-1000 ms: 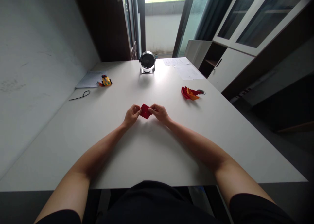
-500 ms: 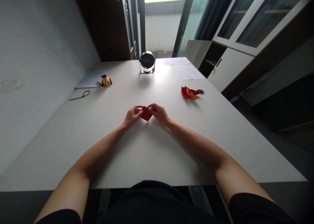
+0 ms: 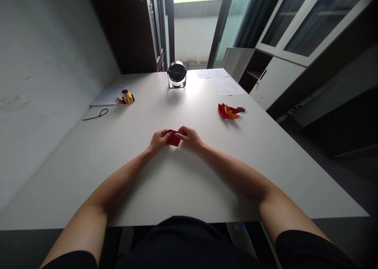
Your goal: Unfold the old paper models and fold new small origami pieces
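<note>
A small folded red paper [image 3: 173,139] is held between my two hands over the middle of the white table [image 3: 183,182]. My left hand [image 3: 160,138] pinches its left side, thumb on top. On the other side, my right hand [image 3: 189,136] grips the upper right edge, its thumb pressed on the paper and its fingers curled behind. The fingertips under the paper are hidden. To the right lie folded paper pieces in red and orange [image 3: 228,111], apart from both hands.
A round black device on a metal stand [image 3: 177,73] stands at the back. On the left are a yellow toy [image 3: 126,97], a black cable tie [image 3: 97,115] and paper sheets [image 3: 104,96]. More sheets [image 3: 227,87] lie at the back right, with a round cable hole [image 3: 242,110] nearer.
The red paper has been turned from a diamond position to a squarer one and has shifted slightly left and nearer me. Both hands still hold it.
</note>
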